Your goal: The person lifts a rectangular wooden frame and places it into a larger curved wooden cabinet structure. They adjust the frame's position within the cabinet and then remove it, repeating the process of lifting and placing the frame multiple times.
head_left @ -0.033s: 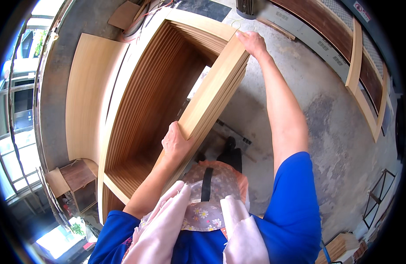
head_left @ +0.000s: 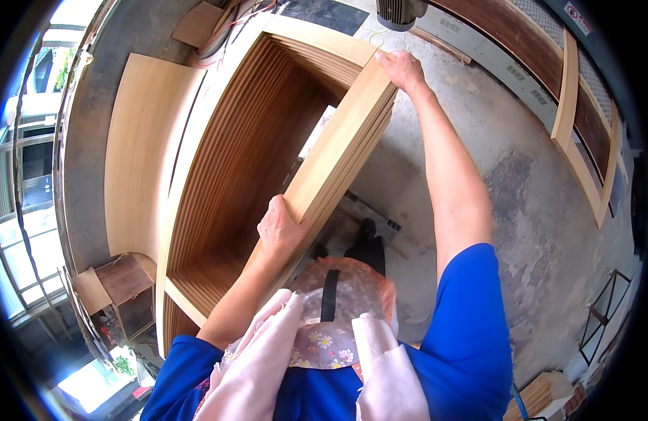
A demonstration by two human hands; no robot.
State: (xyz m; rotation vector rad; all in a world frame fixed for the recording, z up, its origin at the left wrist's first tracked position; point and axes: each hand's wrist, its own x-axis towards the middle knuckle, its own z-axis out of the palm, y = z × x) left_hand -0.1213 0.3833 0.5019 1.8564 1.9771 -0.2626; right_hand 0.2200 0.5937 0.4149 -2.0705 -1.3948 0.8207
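Note:
A tall stack of light wooden rectangular frames (head_left: 229, 133) stands before me, with an open middle. My left hand (head_left: 278, 223) is closed around the near right rail of the top wooden frame (head_left: 334, 151), thumb on the inner side and some fingers hidden. Farther off, my right hand (head_left: 402, 70) grips the far right corner of that same frame, its fingertips curled over the edge. The top frame rests on or very close to the ones beneath it; I cannot tell whether there is a gap.
A light wooden panel (head_left: 145, 158) stands left of the stack. Beyond the right corner is a dark ribbed cylinder, like a motor (head_left: 396, 14). More wooden frames (head_left: 568, 105) lie at the far right. A small wooden box (head_left: 131, 295) is at lower left. Concrete floor (head_left: 534, 203) stretches right.

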